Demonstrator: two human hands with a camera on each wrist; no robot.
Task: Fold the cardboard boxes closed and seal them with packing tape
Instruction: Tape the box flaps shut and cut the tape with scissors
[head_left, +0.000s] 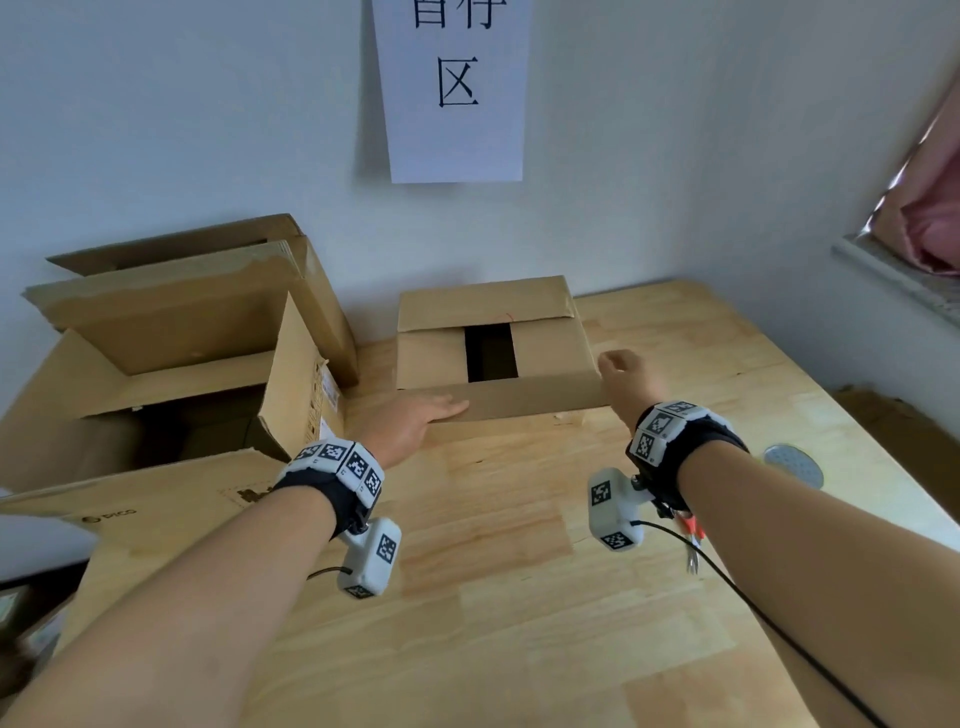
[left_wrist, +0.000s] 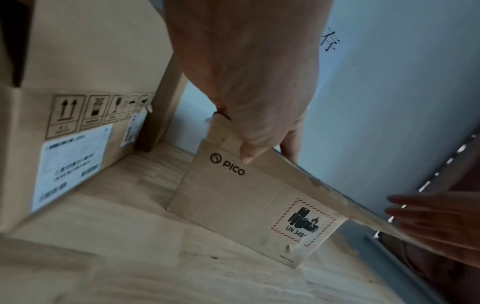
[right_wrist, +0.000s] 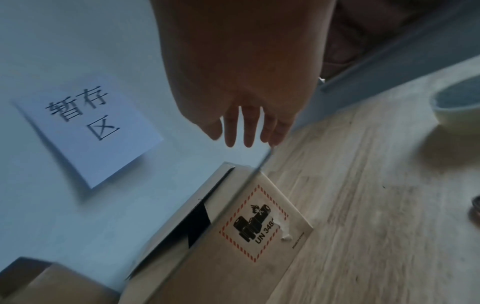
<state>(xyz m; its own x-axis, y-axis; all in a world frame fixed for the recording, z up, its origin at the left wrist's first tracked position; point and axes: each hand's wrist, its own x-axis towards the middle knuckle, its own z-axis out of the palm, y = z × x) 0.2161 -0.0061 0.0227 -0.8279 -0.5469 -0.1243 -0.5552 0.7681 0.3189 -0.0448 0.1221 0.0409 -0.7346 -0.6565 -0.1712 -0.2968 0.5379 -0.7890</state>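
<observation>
A small brown cardboard box (head_left: 550, 343) marked PICO (left_wrist: 233, 195) stands on the wooden table (head_left: 519, 571) near the wall. Its top flaps lie partly folded, with a dark gap between the side flaps. The near flap (head_left: 530, 400) sticks out toward me. My left hand (head_left: 441, 408) pinches that flap's left corner, thumb (left_wrist: 245, 156) on the front and fingers behind. My right hand (head_left: 618, 364) is at the flap's right end, fingers (right_wrist: 246, 135) straight, the little finger at the flap's thin edge (right_wrist: 257, 170). A pale round roll (right_wrist: 457, 107) lies on the table to the right.
A large open cardboard box (head_left: 171, 395) with raised flaps stands at the left, close to the small box. Flattened cardboard (head_left: 311, 291) leans on the wall behind it. A paper sign (head_left: 452, 88) hangs on the wall. A window sill (head_left: 893, 275) runs along the right.
</observation>
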